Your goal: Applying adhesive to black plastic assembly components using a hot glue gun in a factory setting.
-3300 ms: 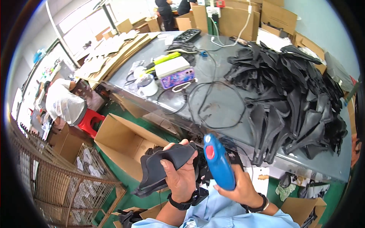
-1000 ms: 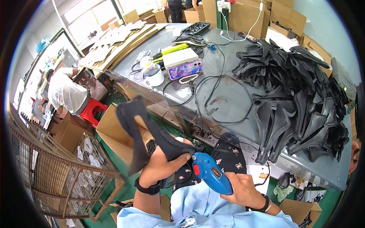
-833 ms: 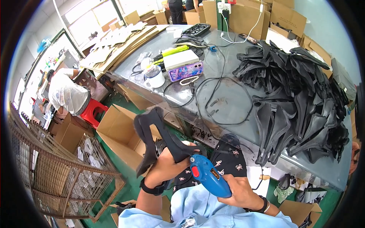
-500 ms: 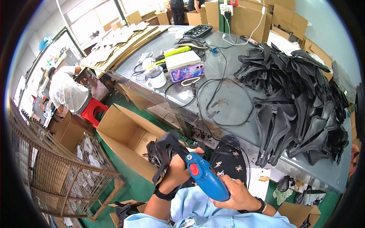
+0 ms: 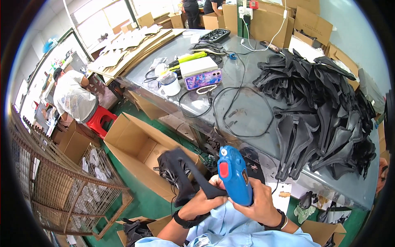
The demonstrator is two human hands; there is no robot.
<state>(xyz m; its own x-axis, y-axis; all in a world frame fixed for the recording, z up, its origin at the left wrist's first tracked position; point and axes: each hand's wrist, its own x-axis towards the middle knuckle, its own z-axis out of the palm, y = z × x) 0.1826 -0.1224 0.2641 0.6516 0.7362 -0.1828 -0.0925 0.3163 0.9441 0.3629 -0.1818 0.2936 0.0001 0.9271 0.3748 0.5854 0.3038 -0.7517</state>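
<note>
My left hand [image 5: 197, 206] is closed around a black saddle-shaped piece [image 5: 209, 188] with a split, forked form; its far end is blurred by motion. In my right hand [image 5: 260, 205] is a blue handheld power tool [image 5: 235, 177] with a red button, its nose tilted up and away from me. The tool stands just right of the black piece, and I cannot tell whether they touch. Beyond the left hand, an open cardboard box [image 5: 127, 142] holds more black pieces. Many similar pieces form a large heap [image 5: 317, 107] on the right of the grey table [image 5: 251, 111].
A black cable loops over the table. Toward its far side are a phone in a purple case [image 5: 203, 79], a white mug [image 5: 169, 87] and a white box [image 5: 198, 65]. A wire cage [image 5: 61, 185] stands at left, near a seated person [image 5: 76, 96] on a red stool [image 5: 101, 121].
The black piece has swung down and to the right in my left hand. My right hand has raised the blue tool to a more upright angle and shifted it right.
</note>
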